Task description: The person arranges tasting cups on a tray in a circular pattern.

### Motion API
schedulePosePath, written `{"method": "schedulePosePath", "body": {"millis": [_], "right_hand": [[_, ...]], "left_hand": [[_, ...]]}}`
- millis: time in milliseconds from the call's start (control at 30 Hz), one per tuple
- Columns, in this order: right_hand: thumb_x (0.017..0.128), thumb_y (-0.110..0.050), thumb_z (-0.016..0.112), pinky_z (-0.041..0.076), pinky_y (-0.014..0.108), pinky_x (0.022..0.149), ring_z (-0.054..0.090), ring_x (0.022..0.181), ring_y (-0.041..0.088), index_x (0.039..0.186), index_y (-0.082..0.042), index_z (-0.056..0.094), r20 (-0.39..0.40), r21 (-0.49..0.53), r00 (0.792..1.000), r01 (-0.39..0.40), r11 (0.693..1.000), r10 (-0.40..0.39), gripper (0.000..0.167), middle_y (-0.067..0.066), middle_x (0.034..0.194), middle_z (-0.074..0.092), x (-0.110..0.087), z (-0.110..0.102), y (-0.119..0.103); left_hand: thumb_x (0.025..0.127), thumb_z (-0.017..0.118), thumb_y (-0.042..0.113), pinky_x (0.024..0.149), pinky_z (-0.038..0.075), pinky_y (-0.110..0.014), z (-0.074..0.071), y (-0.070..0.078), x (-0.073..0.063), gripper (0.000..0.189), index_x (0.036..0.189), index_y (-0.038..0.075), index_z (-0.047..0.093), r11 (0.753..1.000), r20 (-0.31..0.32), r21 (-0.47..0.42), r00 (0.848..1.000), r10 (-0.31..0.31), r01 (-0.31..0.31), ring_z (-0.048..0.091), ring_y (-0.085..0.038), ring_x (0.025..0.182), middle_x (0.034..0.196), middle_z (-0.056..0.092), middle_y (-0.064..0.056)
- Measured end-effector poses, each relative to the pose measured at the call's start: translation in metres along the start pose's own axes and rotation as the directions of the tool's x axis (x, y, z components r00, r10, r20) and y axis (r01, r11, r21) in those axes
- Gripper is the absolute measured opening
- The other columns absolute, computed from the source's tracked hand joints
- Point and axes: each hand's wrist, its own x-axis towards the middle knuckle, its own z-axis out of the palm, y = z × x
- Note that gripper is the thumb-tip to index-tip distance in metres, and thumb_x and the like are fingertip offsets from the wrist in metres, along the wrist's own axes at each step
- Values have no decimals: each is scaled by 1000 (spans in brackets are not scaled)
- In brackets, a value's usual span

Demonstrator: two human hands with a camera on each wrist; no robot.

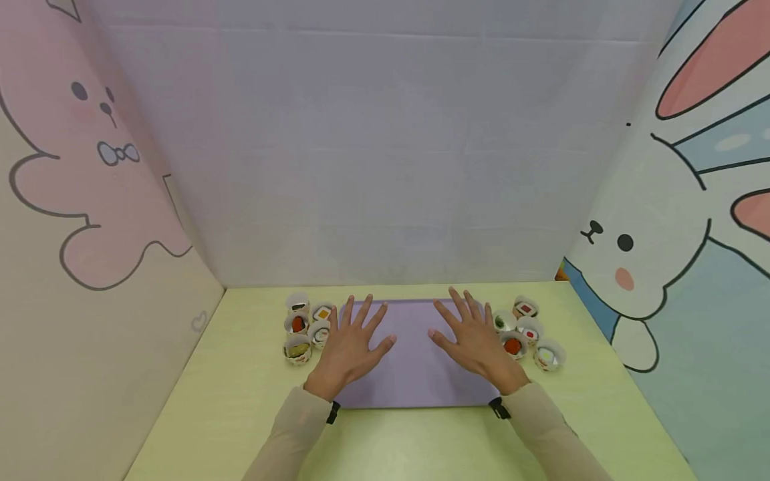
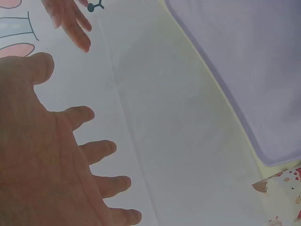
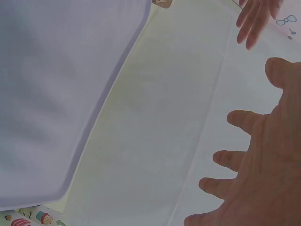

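Both hands hover above a flat purple tray (image 1: 412, 374) with fingers spread and nothing held. My left hand (image 1: 351, 344) is over the tray's left part, its palm facing down in the left wrist view. Over the right part is my right hand (image 1: 478, 341), thumb pointing inward toward the other. Small patterned paper cups stand beside the tray. A cup with a yellow-green filling (image 1: 297, 350) is at the left front. By the right wrist are a cup with a red-orange filling (image 1: 512, 346) and a cup with a pale filling (image 1: 547, 355). The left hand partly hides the nearest left cups.
Several more cups make up the left group, among them an orange-centred cup (image 1: 323, 312). At the back of the right group stands a cup with a red-and-white filling (image 1: 526, 307). A pale wall (image 1: 391, 167) rises behind the yellow-green table (image 1: 240, 401), with cartoon-printed walls on both sides.
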Motion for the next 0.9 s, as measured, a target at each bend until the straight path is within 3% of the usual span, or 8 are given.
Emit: {"method": "schedulePosePath", "body": {"millis": [300,600,900], "right_hand": [[97,-61,43,9,73,113,10,151,42,154,-27,32,-1,-5,1000,-3,1000,3,68,10,166,13,1,0,2],[97,-53,49,11,73,113,13,151,40,154,-23,33,-59,28,998,1,1000,1,67,11,165,15,-8,-4,10],[97,-49,52,11,73,112,17,149,42,154,-19,34,-123,49,992,-22,999,28,66,15,163,21,-24,-12,29]], "left_hand": [[96,32,69,117,14,-67,-1,0,1,69,155,34,28,1000,2,5,1000,1,-1,12,-37,152,165,20,-2],[96,31,68,119,14,-64,-1,1,-4,69,156,35,24,1000,-5,-7,1000,9,-9,12,-35,153,166,16,0],[98,38,62,120,15,-61,-1,-8,-12,69,157,29,24,996,-54,-92,999,-2,-3,13,-35,152,166,16,-3]]}}
